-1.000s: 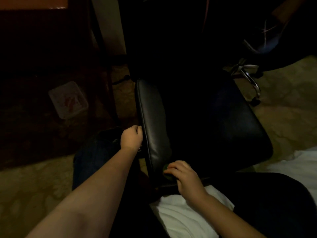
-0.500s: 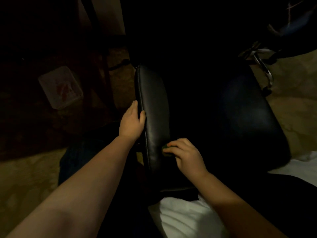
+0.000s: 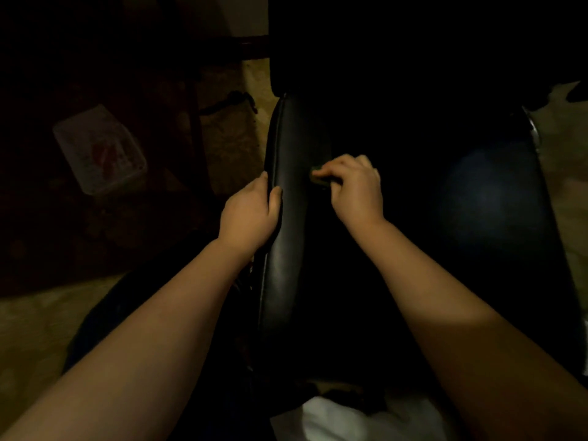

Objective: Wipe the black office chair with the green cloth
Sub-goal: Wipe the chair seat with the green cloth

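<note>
Black leather-like upholstery of the office chair (image 3: 288, 249) fills the centre of the dim view, with sheen only along its padded left edge. The left hand (image 3: 249, 214) grips that edge, thumb on the upper face and fingers wrapped over the outer side. The right hand (image 3: 356, 189), fingers bent, holds the green cloth (image 3: 318, 179) against the cushion near the left thumb. Only a sliver of the cloth shows past the fingertips, and it appears to be bunched into a small wad. A translucent plastic container (image 3: 98, 149) bearing red marks lies on the dark floor, well to the left. White fabric (image 3: 343, 418) shows at the lower edge.
</note>
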`<act>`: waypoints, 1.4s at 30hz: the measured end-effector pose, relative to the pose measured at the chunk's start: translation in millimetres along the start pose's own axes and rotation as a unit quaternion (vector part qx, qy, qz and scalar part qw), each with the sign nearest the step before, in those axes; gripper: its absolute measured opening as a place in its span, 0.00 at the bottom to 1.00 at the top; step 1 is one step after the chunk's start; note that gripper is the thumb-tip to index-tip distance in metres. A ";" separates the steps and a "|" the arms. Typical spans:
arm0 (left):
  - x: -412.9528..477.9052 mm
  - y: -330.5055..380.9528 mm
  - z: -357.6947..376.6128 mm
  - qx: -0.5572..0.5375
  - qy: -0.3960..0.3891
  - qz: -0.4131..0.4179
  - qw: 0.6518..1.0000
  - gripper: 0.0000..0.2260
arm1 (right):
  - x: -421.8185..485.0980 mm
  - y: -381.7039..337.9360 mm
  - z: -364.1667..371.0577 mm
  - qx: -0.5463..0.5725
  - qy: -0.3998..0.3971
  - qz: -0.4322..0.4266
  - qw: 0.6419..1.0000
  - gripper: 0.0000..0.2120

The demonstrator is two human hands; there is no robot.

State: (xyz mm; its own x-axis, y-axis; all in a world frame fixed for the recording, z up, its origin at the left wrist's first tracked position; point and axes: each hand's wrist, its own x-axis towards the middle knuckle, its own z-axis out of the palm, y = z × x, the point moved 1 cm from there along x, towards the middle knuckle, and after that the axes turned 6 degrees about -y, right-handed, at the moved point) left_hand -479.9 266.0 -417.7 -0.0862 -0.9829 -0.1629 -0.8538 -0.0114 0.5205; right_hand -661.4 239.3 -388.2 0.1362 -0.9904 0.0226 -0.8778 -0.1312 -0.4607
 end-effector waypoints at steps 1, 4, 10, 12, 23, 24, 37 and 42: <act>4.2 -0.5 -2.3 0.003 -0.015 0.003 1.000 0.24 | 11.7 1.7 0.1 0.004 0.001 0.004 1.000 0.15; 17.6 -5.5 -6.7 -0.028 -0.088 0.002 0.996 0.27 | 40.7 6.7 1.2 0.001 0.007 0.010 1.000 0.15; 43.1 -9.7 -12.9 -0.025 -0.141 0.012 0.990 0.31 | 89.3 16.0 4.1 -0.006 0.023 0.019 1.000 0.15; 49.8 -7.8 -16.2 0.000 -0.140 0.010 0.990 0.31 | 102.7 17.5 4.5 -0.004 0.033 0.020 0.999 0.15; 72.0 2.4 -22.7 0.078 -0.161 -0.025 0.983 0.31 | 157.9 8.7 -10.2 -0.043 0.035 0.165 0.985 0.08; 72.5 1.3 -22.5 0.078 -0.165 -0.027 0.983 0.31 | 156.9 8.7 -9.9 -0.052 0.014 0.162 0.985 0.08; 74.2 1.1 -16.0 0.053 -0.191 -0.063 0.978 0.30 | 92.9 4.5 -11.5 -0.055 -0.110 0.038 0.992 0.21; 60.2 -1.8 -13.8 -0.002 -0.150 -0.050 0.987 0.30 | 29.3 -3.8 -12.3 -0.021 -0.122 0.027 0.992 0.24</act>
State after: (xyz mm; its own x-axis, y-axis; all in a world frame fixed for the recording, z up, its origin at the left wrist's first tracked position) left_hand -476.4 204.4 -416.9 -0.1494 -0.8783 -0.4543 -0.8639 -0.1076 0.4921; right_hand -659.7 210.3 -374.9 0.1905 -0.9571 -0.2185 -0.9049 -0.0848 -0.4171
